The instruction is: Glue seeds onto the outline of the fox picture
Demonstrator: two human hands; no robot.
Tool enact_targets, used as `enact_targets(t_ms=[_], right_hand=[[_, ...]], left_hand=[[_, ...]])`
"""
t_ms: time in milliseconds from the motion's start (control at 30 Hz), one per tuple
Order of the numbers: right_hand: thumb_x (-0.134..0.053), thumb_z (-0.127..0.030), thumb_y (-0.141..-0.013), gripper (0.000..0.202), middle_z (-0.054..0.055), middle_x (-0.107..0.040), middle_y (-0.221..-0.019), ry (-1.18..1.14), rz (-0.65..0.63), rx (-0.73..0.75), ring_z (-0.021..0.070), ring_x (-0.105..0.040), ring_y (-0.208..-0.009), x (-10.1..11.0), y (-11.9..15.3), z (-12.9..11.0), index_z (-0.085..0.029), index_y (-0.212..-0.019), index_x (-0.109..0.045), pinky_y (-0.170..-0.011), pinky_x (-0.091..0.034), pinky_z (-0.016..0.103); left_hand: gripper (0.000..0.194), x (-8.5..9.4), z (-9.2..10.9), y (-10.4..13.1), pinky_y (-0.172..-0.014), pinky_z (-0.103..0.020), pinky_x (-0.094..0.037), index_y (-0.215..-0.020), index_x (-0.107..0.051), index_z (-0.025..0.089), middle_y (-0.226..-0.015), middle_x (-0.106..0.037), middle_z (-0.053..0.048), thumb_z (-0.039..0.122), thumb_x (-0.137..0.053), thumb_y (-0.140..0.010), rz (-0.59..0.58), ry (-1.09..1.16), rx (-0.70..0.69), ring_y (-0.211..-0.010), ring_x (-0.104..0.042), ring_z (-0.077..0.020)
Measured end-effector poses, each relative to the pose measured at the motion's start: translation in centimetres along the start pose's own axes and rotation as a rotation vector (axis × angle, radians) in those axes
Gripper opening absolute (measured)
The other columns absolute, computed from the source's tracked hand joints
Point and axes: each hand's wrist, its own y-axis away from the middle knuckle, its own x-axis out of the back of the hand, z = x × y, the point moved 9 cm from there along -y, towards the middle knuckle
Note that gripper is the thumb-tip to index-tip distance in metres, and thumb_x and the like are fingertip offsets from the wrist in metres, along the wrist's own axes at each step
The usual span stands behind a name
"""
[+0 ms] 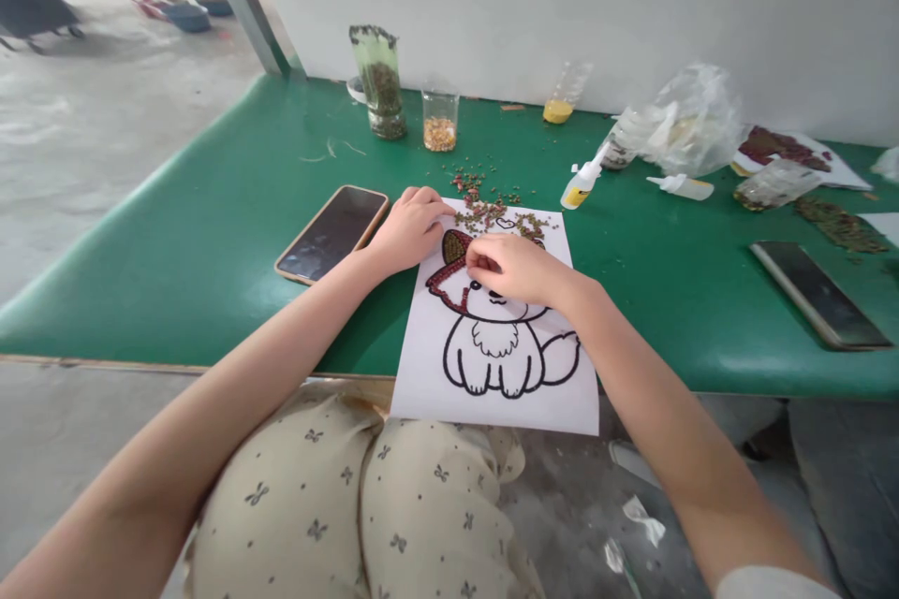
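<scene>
Left hand [416,226] resting at 11 o'clock of paper [423,384], grip unclear | right hand [523,270] pinching together toward 12 o'clock, contents hidden

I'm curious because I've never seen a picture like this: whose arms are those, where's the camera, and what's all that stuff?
There's no robot here. One person wears a camera on their head, looking down at their own bare hands. On the green table lies white paper with an animal drawing, hanging over the edge. Part of its head is filled with small dark-red bits. The left hand rests at the paper's upper left; the right hand is over the animal's head, fingertips pinched. Whether they hold something is too small to tell. Loose seed-like bits lie near the paper's top. Around are two phones and a small white bottle.
</scene>
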Motion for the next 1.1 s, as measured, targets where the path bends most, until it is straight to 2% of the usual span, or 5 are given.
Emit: enact_targets(t_ms=[900,1100], right_hand=[[-0.049,-0.015,-0.082,0.008,0.004,-0.057,-0.076,0.089,-0.027,0.019,0.0151,-0.047,-0.072,-0.72,0.2,-0.7,-0.018,-0.075,-0.052,-0.065,-0.033,0.027],[-0.048,-0.015,-0.082,0.009,0.005,-0.058,-0.078,0.093,-0.037,0.014,0.0152,-0.048,-0.072,-0.85,0.16,-0.84,-0.018,-0.074,-0.052,-0.066,-0.033,0.027]], left_hand=[[0.041,0.0,0.12,-0.01,-0.102,-0.044,-0.037,-0.112,-0.066,0.016,-0.109,-0.055,-0.01,0.015,-0.037,-0.083,-0.002,-0.018,0.014,-0.106,-0.045,-0.0253],[0.041,0.04,0.11,0.01,-0.102,-0.045,-0.037,-0.11,-0.066,0.019,-0.108,-0.054,-0.009,0.014,-0.037,-0.083,0.008,0.001,0.014,-0.107,-0.045,-0.0255]])
